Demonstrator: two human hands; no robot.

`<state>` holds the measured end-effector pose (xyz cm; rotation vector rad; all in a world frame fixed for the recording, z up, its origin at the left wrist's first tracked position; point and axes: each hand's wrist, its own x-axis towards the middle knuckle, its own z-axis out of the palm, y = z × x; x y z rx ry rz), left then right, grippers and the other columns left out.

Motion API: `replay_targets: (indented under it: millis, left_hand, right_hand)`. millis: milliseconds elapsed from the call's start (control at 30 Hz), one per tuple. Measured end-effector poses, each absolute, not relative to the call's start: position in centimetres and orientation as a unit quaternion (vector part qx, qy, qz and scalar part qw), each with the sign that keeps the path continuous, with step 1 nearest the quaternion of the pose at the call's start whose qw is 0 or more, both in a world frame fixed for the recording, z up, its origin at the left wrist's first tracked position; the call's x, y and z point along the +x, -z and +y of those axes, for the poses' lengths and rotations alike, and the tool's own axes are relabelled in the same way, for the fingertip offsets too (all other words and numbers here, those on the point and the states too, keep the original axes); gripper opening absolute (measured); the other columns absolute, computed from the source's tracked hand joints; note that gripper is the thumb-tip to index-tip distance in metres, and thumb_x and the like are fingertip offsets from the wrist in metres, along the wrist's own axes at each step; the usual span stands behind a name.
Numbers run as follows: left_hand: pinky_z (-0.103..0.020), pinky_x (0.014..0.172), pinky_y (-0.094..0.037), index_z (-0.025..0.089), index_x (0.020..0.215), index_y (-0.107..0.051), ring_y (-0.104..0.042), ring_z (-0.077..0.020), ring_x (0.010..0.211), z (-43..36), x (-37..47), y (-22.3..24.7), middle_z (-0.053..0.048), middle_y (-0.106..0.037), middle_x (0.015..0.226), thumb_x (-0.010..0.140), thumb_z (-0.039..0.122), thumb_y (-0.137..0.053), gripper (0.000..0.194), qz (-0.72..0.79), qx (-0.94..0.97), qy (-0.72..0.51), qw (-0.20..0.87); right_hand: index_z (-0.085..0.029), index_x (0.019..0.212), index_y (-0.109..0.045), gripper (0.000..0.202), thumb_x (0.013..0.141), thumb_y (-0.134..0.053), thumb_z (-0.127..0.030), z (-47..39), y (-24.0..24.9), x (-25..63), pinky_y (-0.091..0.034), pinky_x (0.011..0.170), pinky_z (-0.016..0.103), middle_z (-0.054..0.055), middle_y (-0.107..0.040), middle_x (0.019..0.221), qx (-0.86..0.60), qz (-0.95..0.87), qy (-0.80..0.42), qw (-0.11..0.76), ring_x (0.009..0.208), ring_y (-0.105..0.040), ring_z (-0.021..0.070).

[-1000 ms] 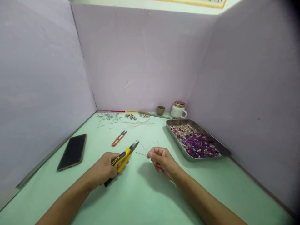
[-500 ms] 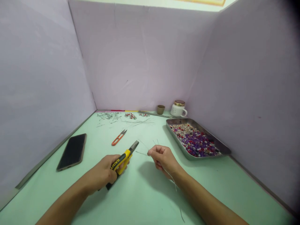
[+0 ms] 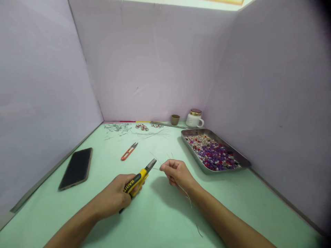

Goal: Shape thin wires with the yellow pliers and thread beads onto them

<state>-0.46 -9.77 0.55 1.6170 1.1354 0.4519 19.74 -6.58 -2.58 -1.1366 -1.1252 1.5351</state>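
Observation:
Yellow-and-black pliers are gripped in my left hand, their metal jaws pointing up and to the right. My right hand pinches thin wires between thumb and fingertips. Short wire ends stick out to the left and upward from the pinch, and a long tail hangs down along the right wrist. The plier jaws are close to the left-hand wire end; whether they touch it I cannot tell.
Orange snips and a phone lie on the left. A metal tray of beads stands right. Behind are wire pieces, beaded pieces, a small cup and a lidded white mug.
The pliers have moved slightly right, closer to my right hand, and their jaws look more closed. The whole view has shifted a little.

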Motion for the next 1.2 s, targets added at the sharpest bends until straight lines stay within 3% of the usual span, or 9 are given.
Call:
replay_targets:
  millis: [433,533,633,700,767,967,1200]
  left_hand:
    - [-0.021,0.046,-0.021,0.018,0.059,-0.039,-0.029,-0.0073,0.051,-9.7,0.1,-0.7,0.006,-0.035,0.055,0.043,0.007,-0.034,0.02,0.481,0.665,-0.193,0.538]
    - [-0.021,0.046,-0.027,0.016,0.063,-0.047,-0.038,-0.0084,0.052,-8.8,-0.8,-0.5,0.005,-0.044,0.056,0.044,0.006,-0.038,0.023,0.498,0.641,-0.213,0.544]
    - [-0.025,0.051,-0.04,0.015,0.074,-0.051,-0.052,-0.0152,0.061,-7.1,-3.1,-0.3,-0.001,-0.055,0.066,0.047,0.009,-0.044,0.029,0.613,0.53,-0.339,0.478]
    - [-0.027,0.059,-0.046,0.016,0.074,-0.051,-0.056,-0.0183,0.073,-6.2,-4.9,-0.3,-0.005,-0.059,0.079,0.044,0.007,-0.047,0.032,0.663,0.451,-0.434,0.41]
    - [-0.027,0.066,-0.049,0.017,0.065,-0.048,-0.057,-0.0196,0.083,-5.8,-5.9,-0.5,-0.005,-0.06,0.089,0.041,0.005,-0.046,0.027,0.64,0.427,-0.485,0.415]
    - [-0.031,0.073,-0.045,0.017,0.063,-0.048,-0.055,-0.0189,0.082,-8.0,-3.4,-0.8,-0.002,-0.058,0.091,0.043,0.005,-0.041,0.025,0.536,0.532,-0.385,0.53]
    - [-0.023,0.055,-0.031,0.018,0.064,-0.042,-0.037,-0.0097,0.056,-9.2,-1.2,-0.5,0.005,-0.04,0.061,0.043,0.006,-0.037,0.025,0.489,0.662,-0.249,0.51]
  right_hand:
    - [-0.014,0.06,-0.054,0.018,0.061,-0.064,-0.029,-6.6,2.8,19.7,-0.02,0.029,0.016,-0.01,-0.033,0.037,-0.432,-0.466,-0.633,0.443,0.032,-0.023,0.0019]
    - [-0.014,0.058,-0.053,0.017,0.059,-0.064,-0.028,-6.8,2.4,19.8,-0.017,0.029,0.016,-0.011,-0.032,0.036,-0.424,-0.462,-0.638,0.446,0.032,-0.022,0.0017]
    - [-0.014,0.058,-0.053,0.016,0.059,-0.064,-0.027,-7.2,2.0,19.8,-0.016,0.03,0.016,-0.011,-0.032,0.037,-0.412,-0.472,-0.644,0.439,0.033,-0.021,0.0015]
    - [-0.014,0.058,-0.054,0.017,0.06,-0.064,-0.028,-7.3,2.0,19.8,-0.017,0.031,0.017,-0.01,-0.033,0.037,-0.411,-0.467,-0.646,0.442,0.033,-0.021,0.0014]
    - [-0.014,0.059,-0.054,0.018,0.06,-0.064,-0.028,-7.3,2.2,19.7,-0.017,0.032,0.017,-0.009,-0.035,0.038,-0.411,-0.454,-0.648,0.453,0.033,-0.022,0.0014]
    - [-0.014,0.065,-0.055,0.019,0.062,-0.063,-0.031,-7.0,2.4,19.6,-0.019,0.035,0.017,-0.008,-0.038,0.042,-0.393,-0.412,-0.669,0.478,0.036,-0.024,0.0017]
    - [-0.013,0.071,-0.057,0.022,0.064,-0.06,-0.034,-6.7,2.7,19.7,-0.021,0.036,0.017,-0.007,-0.039,0.048,-0.415,-0.411,-0.654,0.481,0.038,-0.028,0.0023]
